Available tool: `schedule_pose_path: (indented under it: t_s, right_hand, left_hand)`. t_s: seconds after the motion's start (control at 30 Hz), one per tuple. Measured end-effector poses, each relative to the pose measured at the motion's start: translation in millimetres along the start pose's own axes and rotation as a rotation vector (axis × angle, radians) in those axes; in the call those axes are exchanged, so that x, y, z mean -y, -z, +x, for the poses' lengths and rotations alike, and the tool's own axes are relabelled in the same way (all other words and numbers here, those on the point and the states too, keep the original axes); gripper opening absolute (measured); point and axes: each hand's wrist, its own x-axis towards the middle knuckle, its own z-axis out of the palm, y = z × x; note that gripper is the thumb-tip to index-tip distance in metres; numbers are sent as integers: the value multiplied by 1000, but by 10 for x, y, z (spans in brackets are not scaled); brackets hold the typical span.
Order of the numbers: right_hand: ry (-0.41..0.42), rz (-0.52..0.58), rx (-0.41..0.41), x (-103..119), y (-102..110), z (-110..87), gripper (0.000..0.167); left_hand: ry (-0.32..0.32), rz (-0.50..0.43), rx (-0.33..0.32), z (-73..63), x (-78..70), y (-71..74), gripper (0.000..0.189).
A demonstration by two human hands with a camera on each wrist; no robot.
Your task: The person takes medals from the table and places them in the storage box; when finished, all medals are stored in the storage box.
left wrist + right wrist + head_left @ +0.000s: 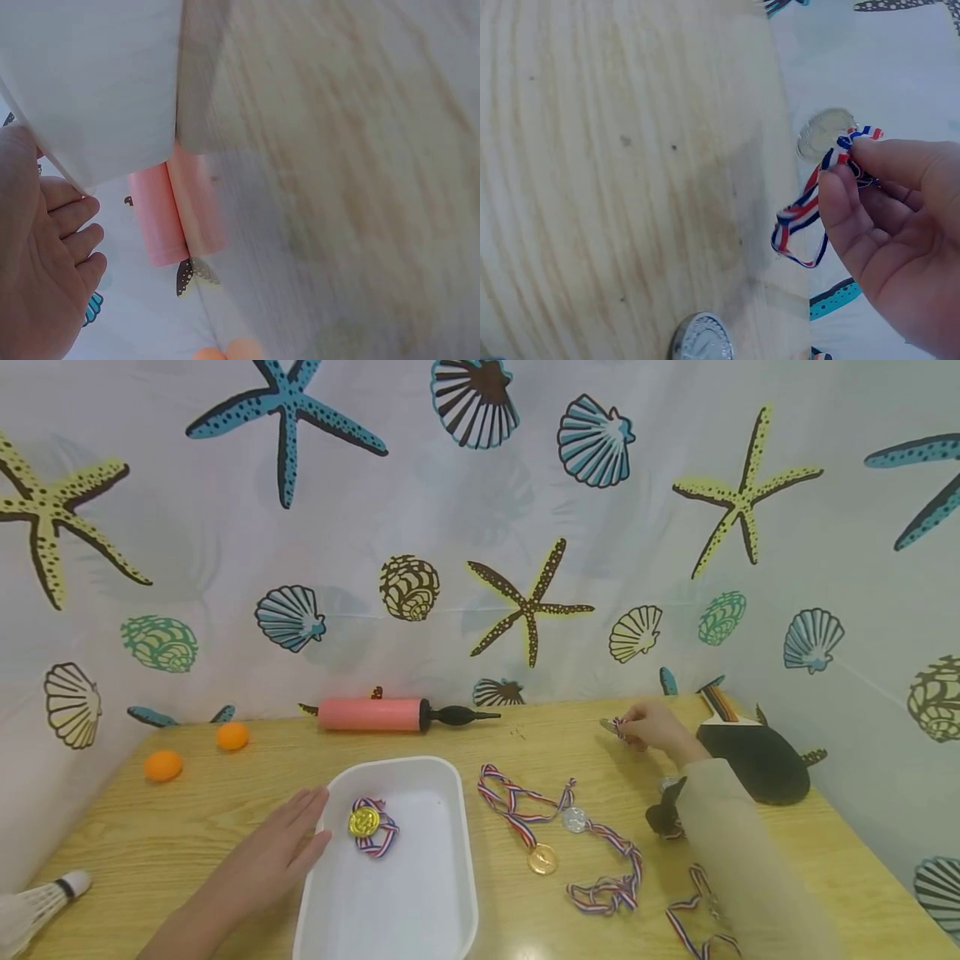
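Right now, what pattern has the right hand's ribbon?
The ribbon has red, white and blue stripes; best view: right wrist.

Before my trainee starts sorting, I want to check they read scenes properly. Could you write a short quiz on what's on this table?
1. Multiple choice: what does the right hand hold?
A) the shuttlecock
B) a striped ribbon with a medal
C) the pink pump

2. Count: how many orange balls show on the table in the head view?

3. Fill in the blank: the left hand touches the rim of the ____.

Key:
1. B
2. Two
3. White tray
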Motion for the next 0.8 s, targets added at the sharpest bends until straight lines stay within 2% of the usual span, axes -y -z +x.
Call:
schedule_pose_path:
  t_s: [0.13, 0.43, 0.8]
  right_hand:
    - [38, 114, -6, 23, 41, -16, 10]
    - [20, 218, 8, 144, 41, -12, 15]
    - [106, 199, 81, 527, -44, -166, 32]
  left_hand:
    - [-5, 2, -6, -2, 7, -7, 62]
    - [-20, -4, -17, -6, 22, -24, 61]
    - [-8, -4, -6, 4, 13, -16, 62]
